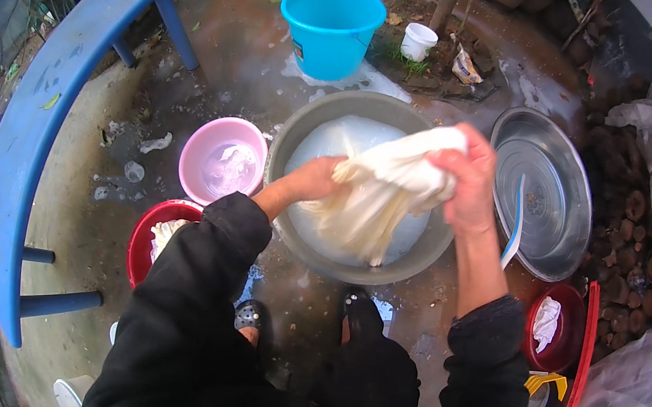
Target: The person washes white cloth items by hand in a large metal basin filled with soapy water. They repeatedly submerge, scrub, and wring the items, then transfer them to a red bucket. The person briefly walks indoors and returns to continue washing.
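Note:
Both of my hands grip a wet, cream-white cloth (394,182) above a large round grey basin (293,243) of cloudy, soapy water (338,131). My left hand (318,178) closes on the cloth's left edge, over the basin's left half. My right hand (466,178) holds a bunched part higher up, over the right rim. The lower folds hang blurred over the water, and whether they touch it I cannot tell. A pink basin (223,160) with a little sudsy water stands left of the grey one.
Ahead stands a blue bucket (329,29) near a small white pail (419,42). A metal basin (541,194) leans at right, with stacked logs (626,266) beyond. Red basins holding cloths are at left (142,237) and right (567,328). A blue bench (50,112) runs along the left; the ground is wet.

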{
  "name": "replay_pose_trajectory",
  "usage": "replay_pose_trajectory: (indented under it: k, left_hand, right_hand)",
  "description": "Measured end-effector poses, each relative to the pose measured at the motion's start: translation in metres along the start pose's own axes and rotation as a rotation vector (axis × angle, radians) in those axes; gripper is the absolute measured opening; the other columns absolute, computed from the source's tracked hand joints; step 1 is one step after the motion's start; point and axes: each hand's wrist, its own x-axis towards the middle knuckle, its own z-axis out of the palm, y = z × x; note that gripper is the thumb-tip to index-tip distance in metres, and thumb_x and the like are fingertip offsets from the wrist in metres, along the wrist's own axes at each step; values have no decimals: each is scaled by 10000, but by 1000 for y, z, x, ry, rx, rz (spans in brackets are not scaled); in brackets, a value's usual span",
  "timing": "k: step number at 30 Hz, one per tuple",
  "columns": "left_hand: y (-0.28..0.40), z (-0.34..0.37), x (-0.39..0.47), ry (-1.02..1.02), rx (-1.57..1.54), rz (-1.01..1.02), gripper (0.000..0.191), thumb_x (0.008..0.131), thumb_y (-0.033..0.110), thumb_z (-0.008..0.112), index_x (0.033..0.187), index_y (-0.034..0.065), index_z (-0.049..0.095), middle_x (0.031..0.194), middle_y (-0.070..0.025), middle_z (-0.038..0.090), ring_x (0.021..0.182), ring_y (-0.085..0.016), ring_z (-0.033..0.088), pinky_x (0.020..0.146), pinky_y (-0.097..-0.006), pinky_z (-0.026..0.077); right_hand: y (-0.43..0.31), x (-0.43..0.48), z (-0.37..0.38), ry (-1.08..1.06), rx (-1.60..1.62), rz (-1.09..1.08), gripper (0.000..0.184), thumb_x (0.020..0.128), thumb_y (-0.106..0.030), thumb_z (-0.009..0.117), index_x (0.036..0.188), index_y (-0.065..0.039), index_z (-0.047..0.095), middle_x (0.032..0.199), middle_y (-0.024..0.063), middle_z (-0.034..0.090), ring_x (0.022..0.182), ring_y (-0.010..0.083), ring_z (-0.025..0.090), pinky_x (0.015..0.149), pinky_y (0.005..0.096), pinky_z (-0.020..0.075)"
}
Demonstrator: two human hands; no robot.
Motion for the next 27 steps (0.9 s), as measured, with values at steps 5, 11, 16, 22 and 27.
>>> replay_pose_trajectory:
  k: [5, 11, 16, 22, 27]
  left_hand:
    - [109, -81, 4, 450, 150, 254, 259, 827, 81, 661, 1059, 20, 564, 1026, -116, 641, 957, -181, 601, 835, -348, 472]
    - [228, -120, 0, 764, -502, 377, 272, 782, 20, 609, 1044, -26, 553, 928, -97, 659, 835, -184, 636, 729, -307, 510]
    - [217, -61, 7, 400, -524, 278, 543, 687, -17, 661, 1192, -29, 461, 1130, -180, 588, 1046, -272, 577, 884, -358, 475]
    - [27, 21, -1, 360, -97, 95, 1170, 544, 218, 876, 1464, 6, 186, 1481, -230, 270, 1391, -377, 244, 1146, -424, 234]
    - [-7, 94, -33, 341, 103, -233, 1308, 525, 447, 879, 1494, 43, 99, 1520, -226, 197, 1406, -410, 178, 1178, -431, 135]
  right_hand:
    - [-91, 21, -15, 31, 105, -272, 133, 811, -17, 576, 936, 6, 617, 900, 83, 678, 803, 162, 654, 801, 285, 529]
    - [-73, 22, 23, 67, -135, -342, 380, 857, -108, 607, 1212, 10, 536, 1104, 82, 637, 1005, 198, 617, 917, 307, 479]
    - [24, 11, 29, 120, -49, 102, 589, 792, -24, 638, 1345, 3, 435, 1227, 110, 577, 1114, 213, 565, 958, 343, 443]
    - [106, -5, 7, 500, 210, 154, 419, 799, -18, 642, 1213, 5, 581, 1152, 114, 631, 1041, 214, 608, 907, 354, 491]
    - [22, -6, 51, 261, 758, 251, 277, 855, -166, 650, 1100, -43, 615, 1049, 101, 662, 976, 269, 636, 889, 405, 506]
